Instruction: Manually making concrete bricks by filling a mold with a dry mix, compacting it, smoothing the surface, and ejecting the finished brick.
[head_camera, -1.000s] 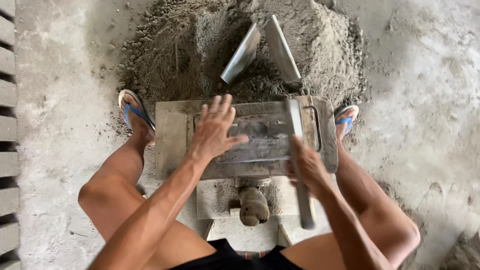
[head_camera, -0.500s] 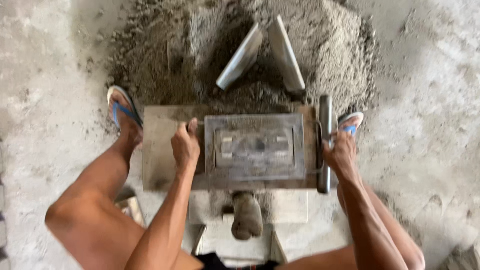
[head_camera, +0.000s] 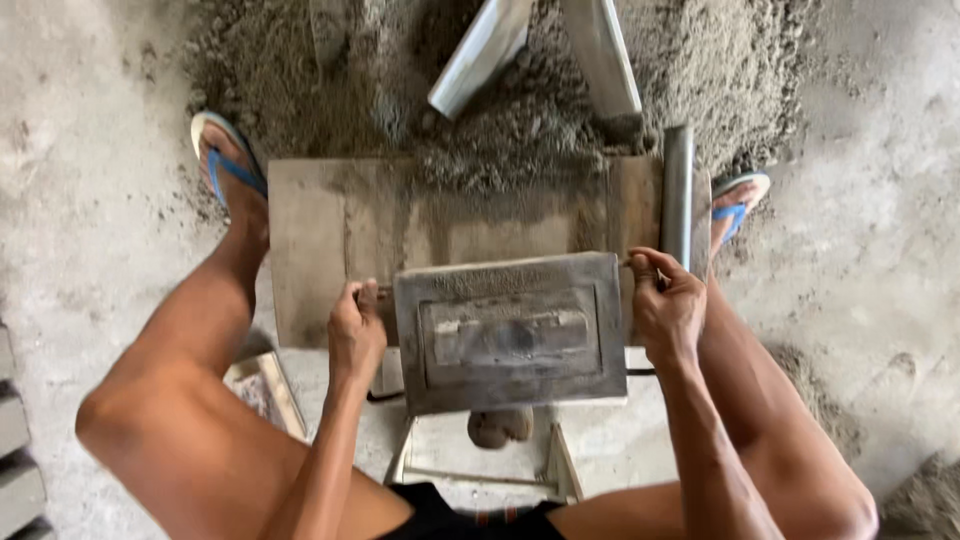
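Hands grip grey mould box (head_camera: 511, 333) at both sides: left hand (head_camera: 356, 330) closed on left handle; right hand (head_camera: 665, 305) closed on right handle; box above wooden board (head_camera: 320, 240); sand heap (head_camera: 520, 130) beyond.

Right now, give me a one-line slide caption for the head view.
Both hands, left hand and right hand, grip a grey metal mould over a wooden board beside a sand pile.
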